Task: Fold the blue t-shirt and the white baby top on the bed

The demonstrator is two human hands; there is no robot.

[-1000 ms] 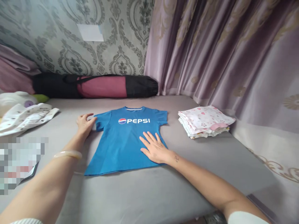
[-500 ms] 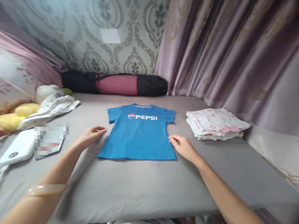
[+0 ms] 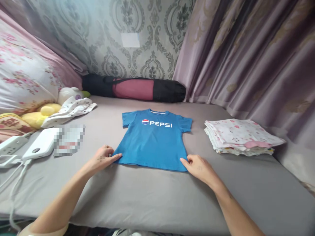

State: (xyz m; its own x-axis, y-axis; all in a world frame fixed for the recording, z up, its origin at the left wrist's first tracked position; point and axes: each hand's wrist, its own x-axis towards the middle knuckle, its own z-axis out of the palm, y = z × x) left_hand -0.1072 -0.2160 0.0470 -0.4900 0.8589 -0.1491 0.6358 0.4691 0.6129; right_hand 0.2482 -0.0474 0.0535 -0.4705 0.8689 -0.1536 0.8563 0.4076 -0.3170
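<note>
I see the blue Pepsi T-shirt (image 3: 154,141) flat, not folded (front up); left hand (image 3: 102,158) and right hand (image 3: 198,165) pinch its bottom corners.

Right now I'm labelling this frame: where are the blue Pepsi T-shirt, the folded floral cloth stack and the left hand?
blue Pepsi T-shirt (image 3: 154,144), head view, chest.
folded floral cloth stack (image 3: 242,136), head view, top cloth.
left hand (image 3: 103,159), head view, back of hand.

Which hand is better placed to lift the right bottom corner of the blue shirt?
Right. The right hand already touches the blue shirt at its bottom right corner, while the left hand rests at the opposite bottom corner, across the hem.
</note>
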